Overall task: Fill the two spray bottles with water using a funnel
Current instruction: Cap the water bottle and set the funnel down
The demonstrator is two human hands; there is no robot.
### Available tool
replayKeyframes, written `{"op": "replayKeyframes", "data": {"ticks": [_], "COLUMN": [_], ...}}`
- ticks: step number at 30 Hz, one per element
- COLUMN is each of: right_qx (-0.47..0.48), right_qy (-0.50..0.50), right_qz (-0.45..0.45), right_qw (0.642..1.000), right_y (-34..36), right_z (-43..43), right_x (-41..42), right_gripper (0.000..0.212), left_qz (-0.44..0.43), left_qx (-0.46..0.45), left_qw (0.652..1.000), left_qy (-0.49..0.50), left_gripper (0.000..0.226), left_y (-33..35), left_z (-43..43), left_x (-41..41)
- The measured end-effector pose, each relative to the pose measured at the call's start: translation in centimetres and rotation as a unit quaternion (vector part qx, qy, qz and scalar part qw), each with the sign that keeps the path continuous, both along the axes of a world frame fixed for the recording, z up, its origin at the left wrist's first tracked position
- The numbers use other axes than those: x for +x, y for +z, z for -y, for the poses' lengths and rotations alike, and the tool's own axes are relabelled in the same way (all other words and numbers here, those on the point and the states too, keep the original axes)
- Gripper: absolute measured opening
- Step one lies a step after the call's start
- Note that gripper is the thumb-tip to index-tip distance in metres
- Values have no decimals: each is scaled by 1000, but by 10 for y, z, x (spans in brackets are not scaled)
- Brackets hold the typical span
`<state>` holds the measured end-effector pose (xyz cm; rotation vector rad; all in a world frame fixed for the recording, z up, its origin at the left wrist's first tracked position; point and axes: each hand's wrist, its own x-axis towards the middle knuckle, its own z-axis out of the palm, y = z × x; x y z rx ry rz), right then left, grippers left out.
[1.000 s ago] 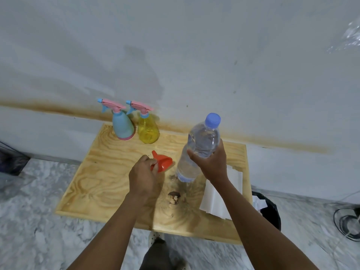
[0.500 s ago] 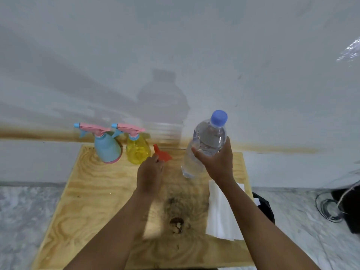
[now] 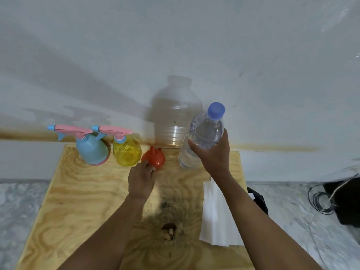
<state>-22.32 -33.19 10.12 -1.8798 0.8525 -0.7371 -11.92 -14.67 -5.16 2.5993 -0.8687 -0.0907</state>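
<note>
Gripping the clear water bottle (image 3: pixel 204 133) round its middle, the right hand (image 3: pixel 214 158) has its fingers clamped on it, blue cap on; whether the base touches the desk (image 3: pixel 78 201) is unclear. The left hand (image 3: pixel 141 178) reaches the near rim of the orange funnel (image 3: pixel 154 157), which lies on the desk, but its fingertips are hidden (pinching or only touching, I cannot tell). Left of the funnel stand the yellow spray bottle (image 3: pixel 126 152) and the blue spray bottle (image 3: pixel 91 151), heads on. The blue one is opaque and no water level shows in the yellow one. White paper (image 3: pixel 216 211) lies partly under the right forearm.
</note>
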Motion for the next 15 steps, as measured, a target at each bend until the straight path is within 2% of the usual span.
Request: {"op": "replayKeyframes", "data": {"ticks": [3,5,9,12,15], "right_qx": [3,7,15,22,31], "right_qy": [0,1,3,3,7], "right_qz": [4,3,3,6,10], "right_qw": [1000,1000,1000,1000,999], "right_y": [-2,-3,-4,-5,-5], "right_z": [-1,-1,-4,-6,-9], "right_x": [2,4,9,16,24], "right_gripper": [77,75,76,76,78], "left_qz": [-34,-92,-207,-211,-209], "left_qx": [-16,-72,-141,-159,-125], "left_qw": [999,991,950,949,957], "left_qy": [16,66,188,171,159], "left_gripper": [14,20,57,51,47], "left_y": [3,6,15,16,11], "left_z": [0,1,14,23,25], "left_x": [-2,-4,-3,4,9]}}
